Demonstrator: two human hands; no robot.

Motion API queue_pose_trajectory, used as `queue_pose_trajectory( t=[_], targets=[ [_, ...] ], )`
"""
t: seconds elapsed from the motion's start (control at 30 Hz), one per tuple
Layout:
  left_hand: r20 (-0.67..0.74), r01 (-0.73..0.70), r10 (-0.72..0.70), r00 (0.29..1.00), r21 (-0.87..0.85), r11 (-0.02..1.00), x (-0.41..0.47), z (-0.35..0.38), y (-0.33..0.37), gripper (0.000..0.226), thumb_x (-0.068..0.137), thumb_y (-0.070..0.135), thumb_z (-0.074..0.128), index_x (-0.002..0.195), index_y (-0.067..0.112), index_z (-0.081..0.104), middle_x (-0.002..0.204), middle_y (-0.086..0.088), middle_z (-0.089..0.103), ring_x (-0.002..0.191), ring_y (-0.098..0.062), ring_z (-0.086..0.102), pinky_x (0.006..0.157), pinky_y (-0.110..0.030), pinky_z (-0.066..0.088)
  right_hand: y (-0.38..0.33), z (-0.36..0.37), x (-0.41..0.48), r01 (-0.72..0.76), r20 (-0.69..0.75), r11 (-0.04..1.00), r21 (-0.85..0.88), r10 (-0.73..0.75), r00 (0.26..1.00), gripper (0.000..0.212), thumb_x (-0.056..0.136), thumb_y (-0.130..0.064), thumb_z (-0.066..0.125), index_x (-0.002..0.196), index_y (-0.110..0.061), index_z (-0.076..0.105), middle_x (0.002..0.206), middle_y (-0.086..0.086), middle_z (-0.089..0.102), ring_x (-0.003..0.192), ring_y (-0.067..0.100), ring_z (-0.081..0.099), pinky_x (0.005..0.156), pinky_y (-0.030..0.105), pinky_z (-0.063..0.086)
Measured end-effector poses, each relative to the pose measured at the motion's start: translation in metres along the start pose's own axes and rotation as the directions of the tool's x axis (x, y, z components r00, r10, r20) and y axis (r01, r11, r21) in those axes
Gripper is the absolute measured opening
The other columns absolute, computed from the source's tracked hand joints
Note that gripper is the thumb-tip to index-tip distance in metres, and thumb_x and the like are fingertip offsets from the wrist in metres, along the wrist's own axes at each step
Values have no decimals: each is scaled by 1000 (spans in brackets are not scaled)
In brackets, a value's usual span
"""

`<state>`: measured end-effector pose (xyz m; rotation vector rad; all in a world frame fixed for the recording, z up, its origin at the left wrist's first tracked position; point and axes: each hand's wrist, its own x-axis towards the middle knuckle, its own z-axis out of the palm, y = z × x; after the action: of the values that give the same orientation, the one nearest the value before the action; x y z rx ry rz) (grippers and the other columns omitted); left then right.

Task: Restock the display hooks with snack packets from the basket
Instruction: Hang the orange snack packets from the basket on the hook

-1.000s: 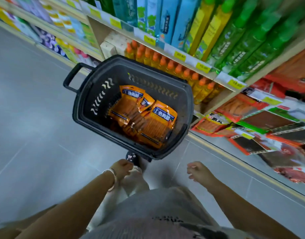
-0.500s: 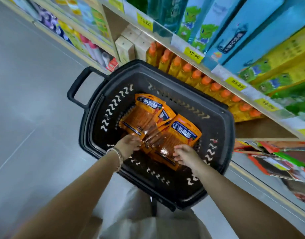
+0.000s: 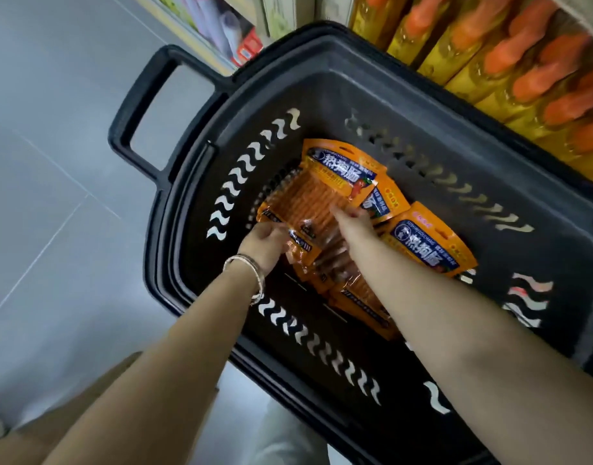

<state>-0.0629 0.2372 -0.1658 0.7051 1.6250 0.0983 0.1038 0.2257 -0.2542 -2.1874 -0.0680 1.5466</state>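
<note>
A black plastic basket [image 3: 322,78] stands on the floor beside the shelving, holding several orange snack packets with dark blue labels. Both my hands are down inside it. My left hand [image 3: 266,241], a bracelet on its wrist, grips the lower edge of the top packet [image 3: 318,193]. My right hand [image 3: 354,221] has its fingers on the right side of that same packet; whether they curl round it I cannot tell. Another packet [image 3: 429,241] lies to the right, partly under my right forearm. No display hooks are in view.
A shelf row of yellow bottles with orange caps [image 3: 510,52] runs close along the basket's far right side. The basket's handle [image 3: 147,105] sticks out at the left over grey floor tiles [image 3: 47,196]. More shelved goods [image 3: 221,25] sit at the top.
I have bent much closer over the basket. Both hands went from hanging above the floor into the basket, and now hold the top packet from two sides.
</note>
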Motion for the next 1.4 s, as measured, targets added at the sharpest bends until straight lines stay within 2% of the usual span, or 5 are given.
queue_pose_trajectory(
  t=[0.2,0.47,0.63,0.83,1.4],
  targets=[
    [-28,16,-17,999,-32,999,0,2,-1,19,94,32,46,108,23,56,105,1,65,89,-11,63,82,-31,47,9,1,-14,68,-75,987,148,-58,996,14,90,-30,62,88,-24,49,106,4,60,93,22,61,87,42,54],
    [-146,-112,141,979,195,974,-5,4,-3,49,84,49,58,122,19,53,101,8,57,97,-15,57,75,-22,38,34,-75,-76,88,139,956,280,-131,982,12,87,-20,65,91,-20,54,98,6,66,75,17,63,55,26,51],
    [311,8,-68,948,189,982,-9,-1,6,74,65,64,65,127,28,49,104,1,67,94,-21,66,84,-39,52,31,-91,-92,-26,427,967,255,-88,900,18,78,-28,67,91,-21,57,89,-1,73,77,16,70,59,29,54],
    [-79,-24,45,996,252,967,-2,-4,-2,35,90,34,58,123,22,53,91,9,62,74,-10,57,61,-21,45,20,-80,-50,-2,95,981,194,-17,995,22,95,-32,52,111,-18,54,115,5,65,99,19,64,85,32,52],
    [-23,55,-57,998,-54,997,-47,-9,16,42,80,11,59,121,19,53,106,-5,65,92,-26,64,79,-41,54,19,-86,-97,18,21,995,100,-20,1000,23,85,-13,68,96,-19,49,98,3,65,84,13,66,67,19,52]
  ],
)
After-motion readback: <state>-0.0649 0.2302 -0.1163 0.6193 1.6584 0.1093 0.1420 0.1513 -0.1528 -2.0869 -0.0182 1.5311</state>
